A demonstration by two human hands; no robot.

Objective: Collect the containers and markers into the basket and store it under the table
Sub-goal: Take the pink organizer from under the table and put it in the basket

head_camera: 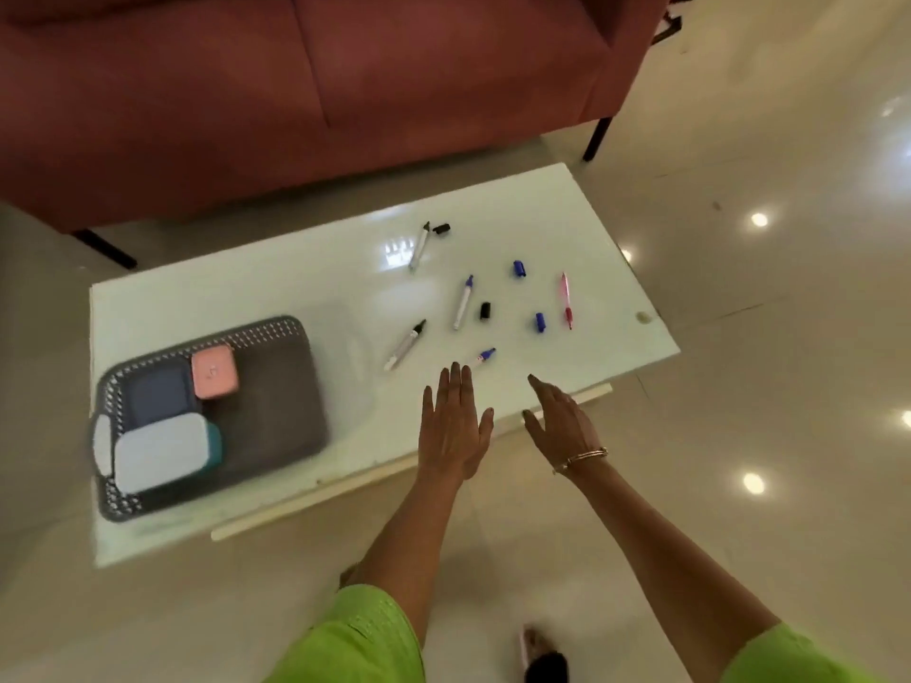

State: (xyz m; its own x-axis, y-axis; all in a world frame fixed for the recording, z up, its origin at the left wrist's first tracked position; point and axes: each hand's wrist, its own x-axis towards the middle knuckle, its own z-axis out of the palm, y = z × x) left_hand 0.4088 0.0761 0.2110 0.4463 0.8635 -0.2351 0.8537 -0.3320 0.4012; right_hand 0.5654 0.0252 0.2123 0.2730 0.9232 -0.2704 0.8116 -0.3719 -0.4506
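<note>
Resting at the left end of a white table (616, 268) was a grey basket (276, 401), in which pink, blue and white-lidded containers (160, 451) were held. Uncapped markers (462, 303) and loose caps (518, 268) were scattered at the right. Left hand (456, 426) and right hand (562, 419) were recorded above the near edge, fingers spread, nothing grasped.

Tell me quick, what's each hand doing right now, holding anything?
Left hand: open, fingers spread flat above the table, holding nothing.
Right hand: open, holding nothing.
</note>
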